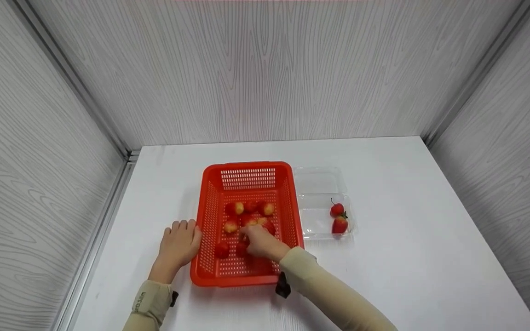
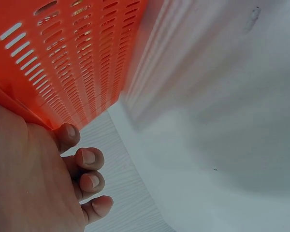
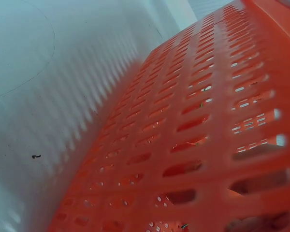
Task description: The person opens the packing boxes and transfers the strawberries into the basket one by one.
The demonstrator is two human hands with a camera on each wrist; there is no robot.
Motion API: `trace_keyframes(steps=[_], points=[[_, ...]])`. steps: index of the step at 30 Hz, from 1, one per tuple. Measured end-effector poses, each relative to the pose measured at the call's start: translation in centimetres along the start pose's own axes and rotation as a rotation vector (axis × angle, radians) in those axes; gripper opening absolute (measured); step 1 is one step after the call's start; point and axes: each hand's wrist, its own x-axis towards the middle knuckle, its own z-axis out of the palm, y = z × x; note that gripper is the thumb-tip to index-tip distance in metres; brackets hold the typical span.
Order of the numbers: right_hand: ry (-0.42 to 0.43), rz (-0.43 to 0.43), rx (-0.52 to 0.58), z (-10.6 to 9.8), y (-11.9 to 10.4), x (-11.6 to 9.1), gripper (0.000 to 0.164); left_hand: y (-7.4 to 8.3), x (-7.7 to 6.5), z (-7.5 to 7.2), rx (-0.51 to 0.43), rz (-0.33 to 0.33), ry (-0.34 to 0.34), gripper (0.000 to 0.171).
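Note:
The red plastic basket holds several small red and red-yellow fruits. At the basket's left side rests my left hand, its thumb side against the rim and its fingers loosely bent just outside the wall, with nothing in them. My right hand reaches down into the basket from the near right, fingers bent downward. A red fruit lies right at its fingers, partly covered by the hand; I cannot tell if they grip it. The basket wall mostly hides that hand in the right wrist view.
A clear plastic box, its lid folded back, lies against the basket's right side. Inside it are a cherry with a stem and a strawberry with green leaves. Pale wood-grain panels enclose the white table.

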Motion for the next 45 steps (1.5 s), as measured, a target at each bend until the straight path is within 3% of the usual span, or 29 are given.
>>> trace_keyframes(steps=[13, 27, 38, 45], points=[[0.016, 0.001, -0.049, 0.1, 0.0, -0.1, 0.030, -0.2, 0.0, 0.5, 0.004, 0.021, 0.047, 0.027], [0.143, 0.002, -0.188, -1.4, -0.9, -1.3, 0.025, -0.3, -0.2, 0.9, -0.014, 0.014, 0.026, 0.027], [0.112, -0.007, -0.101, -2.7, -0.7, -2.1, 0.023, 0.0, -0.1, 0.5, -0.004, 0.020, 0.009, 0.027], [0.146, 0.008, 0.016, -6.5, 0.0, -2.8, 0.019, -0.2, 0.2, 0.0, 0.022, 0.018, 0.005, 0.027]])
